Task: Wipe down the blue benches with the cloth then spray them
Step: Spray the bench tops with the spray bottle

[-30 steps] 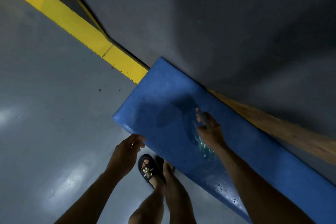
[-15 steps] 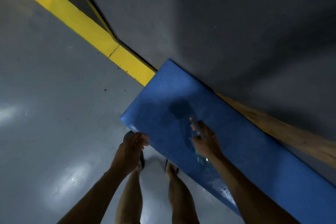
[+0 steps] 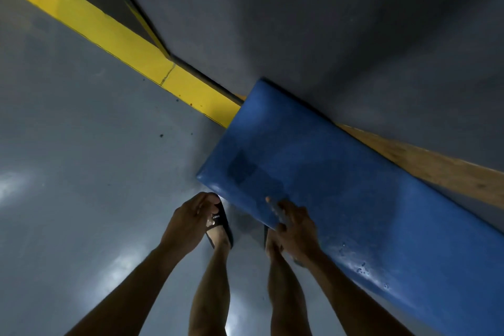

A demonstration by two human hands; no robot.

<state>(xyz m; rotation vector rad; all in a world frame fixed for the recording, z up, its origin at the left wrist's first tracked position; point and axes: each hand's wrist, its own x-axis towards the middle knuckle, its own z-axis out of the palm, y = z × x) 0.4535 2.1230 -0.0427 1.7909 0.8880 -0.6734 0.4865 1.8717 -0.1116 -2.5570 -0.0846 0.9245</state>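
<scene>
From the head view, the blue bench (image 3: 341,185) runs diagonally along the grey wall (image 3: 327,22), its near end just ahead of both hands, with droplets glinting on its front edge. The right hand (image 3: 296,229) hovers over that front edge with fingers curled round a clear spray bottle (image 3: 275,209), its nozzle pointing at the seat. The left hand (image 3: 191,219) hangs just left of the bench over the grey floor (image 3: 81,172), above a black sandal (image 3: 219,222), fingers loosely curled and holding nothing visible.
</scene>
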